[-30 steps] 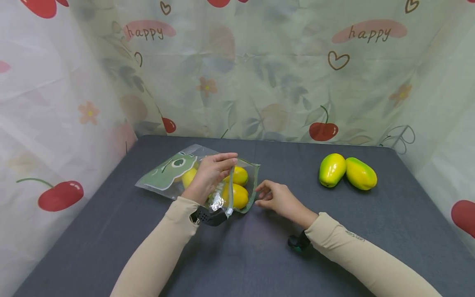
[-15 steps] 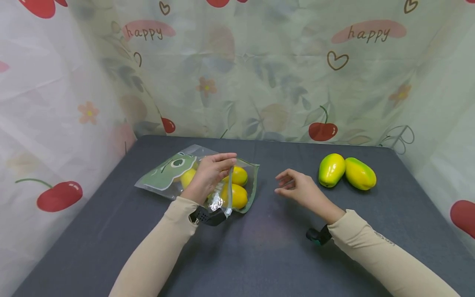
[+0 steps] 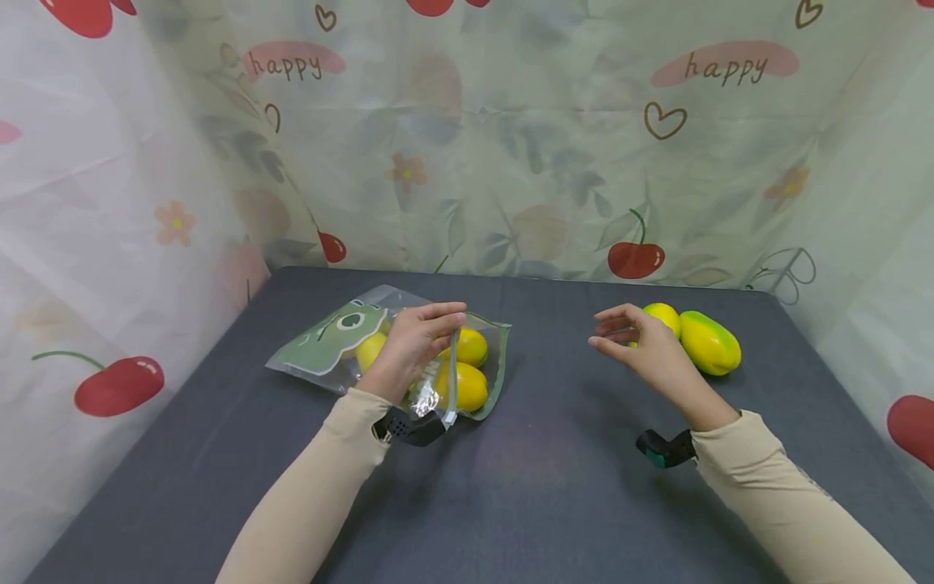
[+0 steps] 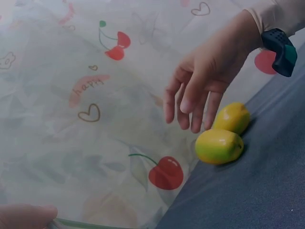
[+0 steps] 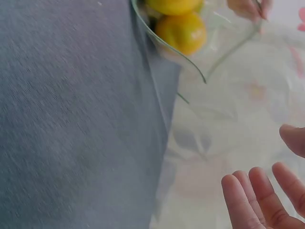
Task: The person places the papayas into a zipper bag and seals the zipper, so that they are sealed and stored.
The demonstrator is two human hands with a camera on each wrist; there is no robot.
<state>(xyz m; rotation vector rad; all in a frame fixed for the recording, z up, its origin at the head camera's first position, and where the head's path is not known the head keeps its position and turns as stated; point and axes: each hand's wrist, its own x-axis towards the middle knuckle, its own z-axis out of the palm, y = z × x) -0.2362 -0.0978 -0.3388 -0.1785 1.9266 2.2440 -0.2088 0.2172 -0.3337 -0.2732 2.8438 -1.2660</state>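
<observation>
1. The right grip (image 3: 653, 345) has changed place most: within the last second it has left the side of the bag (image 3: 321, 341) and crossed the counter (image 3: 533, 503) to the loose fruits (image 3: 711, 342).
2. It holds nothing. Its fingers are softly bent, the thumb apart from them; in the head view it hides part of one loose fruit, and whether a fingertip touches it I cannot tell.
3. The left grip (image 3: 416, 345) has not shifted; it pinches the bag's rim near the mouth.
4. The bag lies on the left part of the counter, mouth parted toward the right. At least three bagged fruits (image 3: 467, 388) show through the film: two by the mouth, one deeper in.
5. The loose fruits are unmoved, side by side on the right part of the counter, touching or nearly so, well apart from the bag.
6. My reading: work at the mouth has paused, the left grip steadies the bag, and attention passes to the loose pair, which remains outside.
</observation>
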